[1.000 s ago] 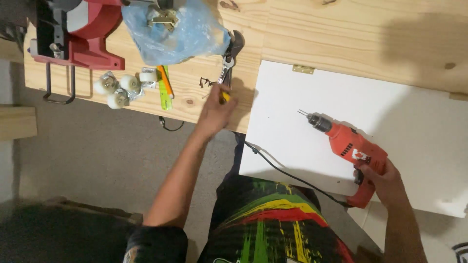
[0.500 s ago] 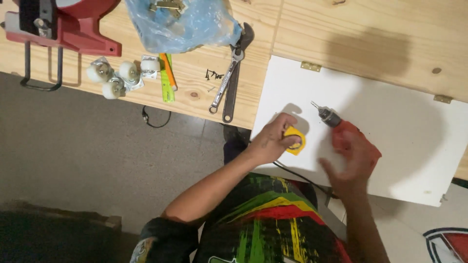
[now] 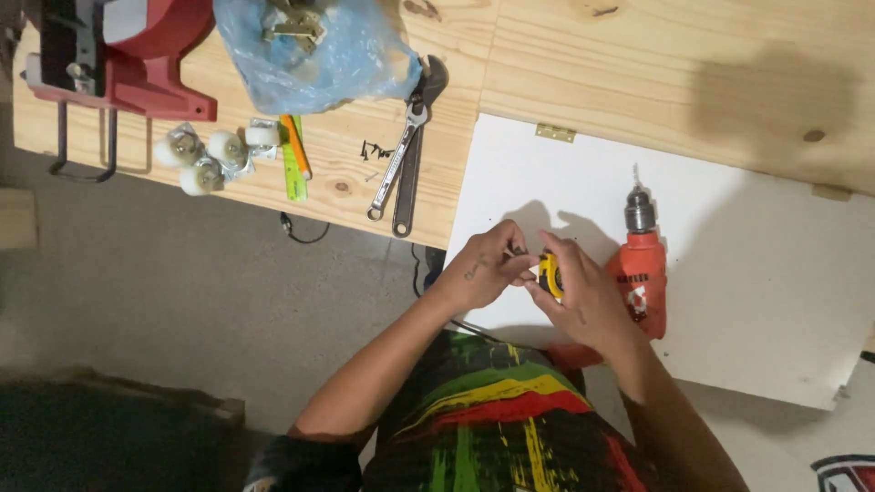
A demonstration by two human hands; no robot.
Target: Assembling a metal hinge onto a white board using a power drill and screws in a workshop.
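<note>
Yellow tape measure (image 3: 550,274) — small, round | pinched by left hand (image 3: 488,269) | right hand (image 3: 583,301)

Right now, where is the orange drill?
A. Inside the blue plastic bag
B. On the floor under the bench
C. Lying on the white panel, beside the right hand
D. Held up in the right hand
C: the orange drill lies flat on the white panel, bit pointing away from the person, just beside the right hand, which meets the left hand on a small yellow object.
</note>
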